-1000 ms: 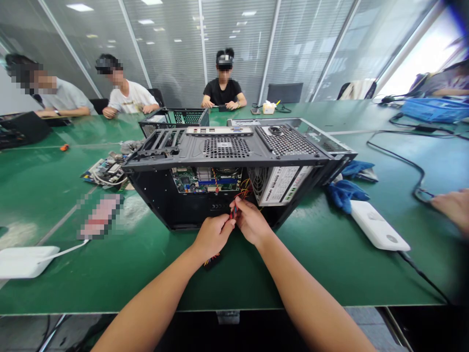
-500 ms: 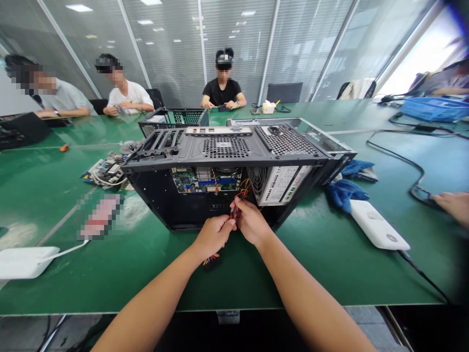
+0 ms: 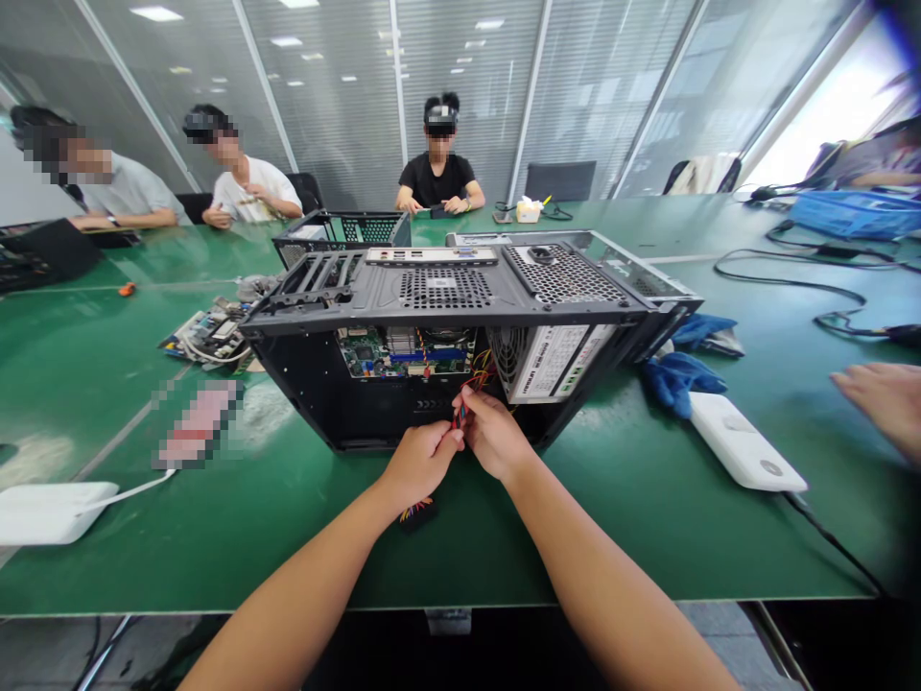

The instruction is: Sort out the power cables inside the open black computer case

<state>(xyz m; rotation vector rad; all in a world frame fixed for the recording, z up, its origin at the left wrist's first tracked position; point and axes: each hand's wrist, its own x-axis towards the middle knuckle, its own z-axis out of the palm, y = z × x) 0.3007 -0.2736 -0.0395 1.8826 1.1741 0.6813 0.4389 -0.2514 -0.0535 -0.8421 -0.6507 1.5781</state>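
An open computer case lies on the green table, its rear panel facing up. Inside it are a motherboard and, at the right, a power supply. A bundle of coloured power cables comes out from beside the power supply. My left hand pinches this bundle, and my right hand grips it just above, the fingers of both nearly touching. Below my left wrist a black cable connector with coloured wires rests on the table.
More open cases stand behind. To the left lie loose parts and cables, a phone and a white power bank. At right are blue gloves, a white device and another person's hand. Several people sit around the table.
My hands stay almost still on the cables. At right, another person's hand has let go of a black cable, which has shifted; a person in white at the back left has raised a hand.
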